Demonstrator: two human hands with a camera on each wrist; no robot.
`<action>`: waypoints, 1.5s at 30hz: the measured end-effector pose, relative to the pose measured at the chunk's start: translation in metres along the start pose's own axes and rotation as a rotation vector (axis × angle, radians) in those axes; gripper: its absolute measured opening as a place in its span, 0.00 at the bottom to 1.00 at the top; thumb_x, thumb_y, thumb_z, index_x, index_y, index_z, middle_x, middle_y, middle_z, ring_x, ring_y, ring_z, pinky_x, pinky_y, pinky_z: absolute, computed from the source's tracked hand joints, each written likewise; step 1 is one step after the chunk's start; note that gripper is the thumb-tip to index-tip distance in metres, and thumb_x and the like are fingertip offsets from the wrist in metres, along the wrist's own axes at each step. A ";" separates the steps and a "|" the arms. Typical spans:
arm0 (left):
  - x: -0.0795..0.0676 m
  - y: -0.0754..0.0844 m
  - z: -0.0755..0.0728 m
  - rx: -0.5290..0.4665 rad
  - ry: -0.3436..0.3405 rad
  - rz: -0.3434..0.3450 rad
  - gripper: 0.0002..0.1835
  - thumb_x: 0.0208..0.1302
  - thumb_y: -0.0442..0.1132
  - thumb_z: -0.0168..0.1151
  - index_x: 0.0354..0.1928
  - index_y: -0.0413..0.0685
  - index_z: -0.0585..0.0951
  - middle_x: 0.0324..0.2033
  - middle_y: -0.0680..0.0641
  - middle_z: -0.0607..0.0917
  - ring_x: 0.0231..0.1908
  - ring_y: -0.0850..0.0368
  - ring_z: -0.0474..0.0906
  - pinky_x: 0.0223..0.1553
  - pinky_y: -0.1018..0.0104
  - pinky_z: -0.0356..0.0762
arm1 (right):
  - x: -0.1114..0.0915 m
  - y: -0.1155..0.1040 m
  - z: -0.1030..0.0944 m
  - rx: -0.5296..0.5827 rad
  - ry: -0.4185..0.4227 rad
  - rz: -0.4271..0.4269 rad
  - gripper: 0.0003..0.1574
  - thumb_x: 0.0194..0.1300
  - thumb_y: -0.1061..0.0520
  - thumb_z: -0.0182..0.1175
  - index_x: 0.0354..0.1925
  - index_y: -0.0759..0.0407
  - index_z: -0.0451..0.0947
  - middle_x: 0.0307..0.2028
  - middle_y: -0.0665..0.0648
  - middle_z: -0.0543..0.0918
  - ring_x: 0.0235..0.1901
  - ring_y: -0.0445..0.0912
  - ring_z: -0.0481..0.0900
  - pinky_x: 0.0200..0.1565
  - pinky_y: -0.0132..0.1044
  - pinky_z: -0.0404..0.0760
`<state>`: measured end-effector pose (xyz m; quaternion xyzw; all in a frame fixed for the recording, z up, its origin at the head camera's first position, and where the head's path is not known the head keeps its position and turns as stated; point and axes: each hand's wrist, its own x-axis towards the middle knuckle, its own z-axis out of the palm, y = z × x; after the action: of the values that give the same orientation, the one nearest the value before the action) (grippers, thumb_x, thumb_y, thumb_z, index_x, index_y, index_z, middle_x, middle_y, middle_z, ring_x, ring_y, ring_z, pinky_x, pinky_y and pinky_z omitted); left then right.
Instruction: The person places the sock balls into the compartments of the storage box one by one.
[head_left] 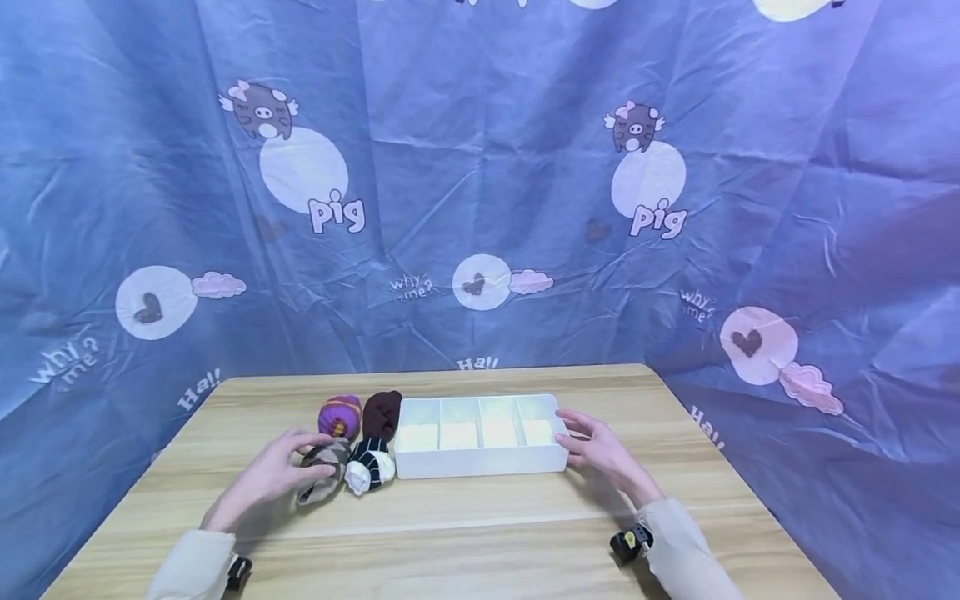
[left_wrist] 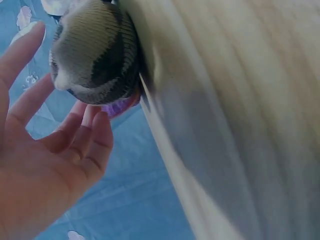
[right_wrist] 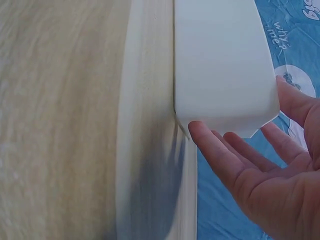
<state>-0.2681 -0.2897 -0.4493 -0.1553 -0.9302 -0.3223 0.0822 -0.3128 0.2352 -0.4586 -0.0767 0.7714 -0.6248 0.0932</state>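
Observation:
A white box (head_left: 480,461) with several compartments in a row stands on the wooden table. At its right end is my right hand (head_left: 600,450), fingers spread and fingertips right at the end wall. In the right wrist view the fingers (right_wrist: 220,155) reach toward the box's lower corner. My left hand (head_left: 273,467) is beside a rolled camouflage sock (head_left: 327,469), thumb on the near side and fingers over the far side. In the left wrist view the fingers (left_wrist: 95,145) are loosely spread around this sock (left_wrist: 100,50), palm apart from it.
Left of the box lie more rolled socks: a purple one (head_left: 340,417) with orange stripes, a dark brown one (head_left: 382,414) against the box's end, and a black-and-white one (head_left: 371,467). Behind the wooden table (head_left: 480,533) hangs a blue printed cloth (head_left: 480,167).

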 end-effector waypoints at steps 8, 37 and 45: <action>0.003 -0.017 -0.002 -0.219 -0.114 -0.046 0.32 0.56 0.45 0.72 0.62 0.41 0.76 0.53 0.37 0.81 0.49 0.48 0.77 0.47 0.53 0.77 | 0.001 -0.003 0.002 -0.009 0.017 0.012 0.39 0.68 0.60 0.61 0.72 0.66 0.58 0.67 0.78 0.61 0.54 0.56 0.79 0.54 0.50 0.81; 0.018 -0.016 0.002 -0.395 -0.247 -0.193 0.29 0.54 0.41 0.73 0.58 0.39 0.78 0.49 0.39 0.82 0.45 0.52 0.76 0.47 0.60 0.75 | 0.003 -0.004 -0.002 0.009 -0.014 0.049 0.40 0.68 0.60 0.60 0.73 0.63 0.57 0.68 0.78 0.58 0.48 0.52 0.81 0.52 0.48 0.82; 0.017 -0.021 -0.003 -0.475 -0.247 -0.168 0.30 0.56 0.40 0.72 0.59 0.33 0.76 0.50 0.36 0.82 0.42 0.56 0.79 0.41 0.68 0.79 | 0.004 -0.003 -0.002 0.020 -0.007 0.070 0.42 0.67 0.59 0.61 0.74 0.60 0.57 0.70 0.76 0.58 0.49 0.53 0.81 0.50 0.48 0.83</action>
<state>-0.2913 -0.3032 -0.4545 -0.1307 -0.8412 -0.5156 -0.0973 -0.3168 0.2357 -0.4555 -0.0508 0.7671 -0.6284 0.1184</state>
